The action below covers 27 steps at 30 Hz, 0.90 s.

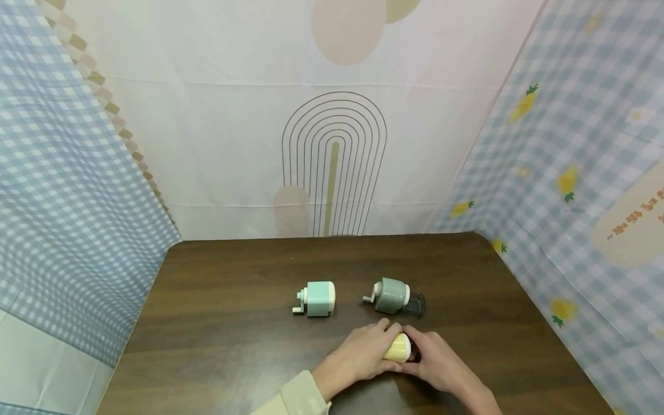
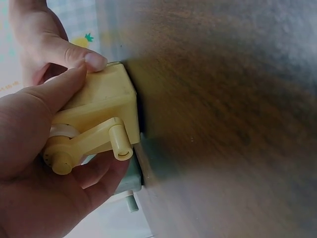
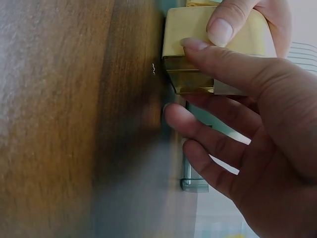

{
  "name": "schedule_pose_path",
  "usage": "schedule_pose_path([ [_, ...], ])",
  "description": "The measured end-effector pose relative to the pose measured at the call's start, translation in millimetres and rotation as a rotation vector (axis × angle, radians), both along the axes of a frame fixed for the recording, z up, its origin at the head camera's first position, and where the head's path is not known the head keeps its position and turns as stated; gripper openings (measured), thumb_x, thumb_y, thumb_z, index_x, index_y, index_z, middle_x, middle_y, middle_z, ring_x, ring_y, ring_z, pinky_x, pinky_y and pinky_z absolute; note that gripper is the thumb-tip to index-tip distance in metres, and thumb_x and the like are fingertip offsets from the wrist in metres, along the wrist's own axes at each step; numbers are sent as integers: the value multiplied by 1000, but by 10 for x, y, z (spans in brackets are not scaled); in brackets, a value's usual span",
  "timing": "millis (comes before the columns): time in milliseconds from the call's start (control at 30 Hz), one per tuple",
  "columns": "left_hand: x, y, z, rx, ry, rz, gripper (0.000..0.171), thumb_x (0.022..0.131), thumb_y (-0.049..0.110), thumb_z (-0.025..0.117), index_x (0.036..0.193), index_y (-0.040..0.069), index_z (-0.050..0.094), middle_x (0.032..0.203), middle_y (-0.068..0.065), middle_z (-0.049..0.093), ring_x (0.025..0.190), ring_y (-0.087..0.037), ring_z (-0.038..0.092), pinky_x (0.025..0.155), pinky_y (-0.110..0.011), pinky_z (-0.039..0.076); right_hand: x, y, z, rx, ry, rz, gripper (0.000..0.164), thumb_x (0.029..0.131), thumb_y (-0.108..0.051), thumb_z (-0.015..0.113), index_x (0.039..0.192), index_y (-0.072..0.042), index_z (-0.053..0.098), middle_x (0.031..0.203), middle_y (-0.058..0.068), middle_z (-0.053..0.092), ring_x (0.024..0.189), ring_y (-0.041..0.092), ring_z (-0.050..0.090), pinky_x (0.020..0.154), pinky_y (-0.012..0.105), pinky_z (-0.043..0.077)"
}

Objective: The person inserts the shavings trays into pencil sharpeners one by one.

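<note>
A yellow hand-crank pencil sharpener (image 1: 398,349) is at the front right of the table, between both hands. My left hand (image 1: 365,349) grips its body, and the left wrist view shows the yellow crank (image 2: 94,139) facing the camera beside that palm. At the other end, my right hand (image 1: 436,357) holds the sharpener, its thumb on one face and fingers behind. A translucent amber shavings drawer (image 3: 193,82) shows at that end in the right wrist view. Just beyond the hands lies a dark green sharpener (image 1: 392,295), its smoky drawer (image 1: 415,304) sticking out to the right.
Left of the dark green one, a mint sharpener (image 1: 320,299) lies with its crank pointing left. Everything is on a dark brown wooden table (image 1: 218,323). Patterned cloths (image 1: 223,144) hang behind it and along both sides.
</note>
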<state>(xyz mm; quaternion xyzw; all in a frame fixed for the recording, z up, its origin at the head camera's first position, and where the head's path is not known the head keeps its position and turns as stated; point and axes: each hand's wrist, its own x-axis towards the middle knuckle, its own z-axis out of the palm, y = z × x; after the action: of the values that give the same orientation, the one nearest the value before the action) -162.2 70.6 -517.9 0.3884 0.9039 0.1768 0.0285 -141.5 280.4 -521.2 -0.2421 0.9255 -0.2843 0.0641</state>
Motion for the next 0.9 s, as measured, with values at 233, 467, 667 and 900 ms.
schedule_pose_path([
  [233,14,-15,16,6,13,-1,58,85,52,78,131,25,54,109,4,59,84,-8,60,65,-26,55,2,8,-18,-13,4,-13,47,81,-43,85,115,-20,62,81,-13,64,70,6,61,59,23,53],
  [467,4,-15,7,11,-10,3,59,85,54,77,131,25,54,109,4,58,85,-8,59,65,-26,54,13,5,-20,-21,-14,-22,48,83,-48,82,116,-21,61,81,-14,63,70,7,61,60,23,52],
  [667,-22,-16,25,-11,-15,16,60,84,56,77,130,25,54,108,4,57,84,-10,60,64,-28,54,9,-33,1,-15,18,-32,47,83,-47,82,116,-20,61,80,-14,62,69,6,59,60,22,51],
  [900,-4,-1,-3,-37,77,-17,60,84,59,75,128,24,54,104,4,59,80,-10,61,64,-28,55,57,-15,-24,-3,10,-37,46,84,-44,82,117,-20,59,81,-15,61,70,6,59,60,22,51],
])
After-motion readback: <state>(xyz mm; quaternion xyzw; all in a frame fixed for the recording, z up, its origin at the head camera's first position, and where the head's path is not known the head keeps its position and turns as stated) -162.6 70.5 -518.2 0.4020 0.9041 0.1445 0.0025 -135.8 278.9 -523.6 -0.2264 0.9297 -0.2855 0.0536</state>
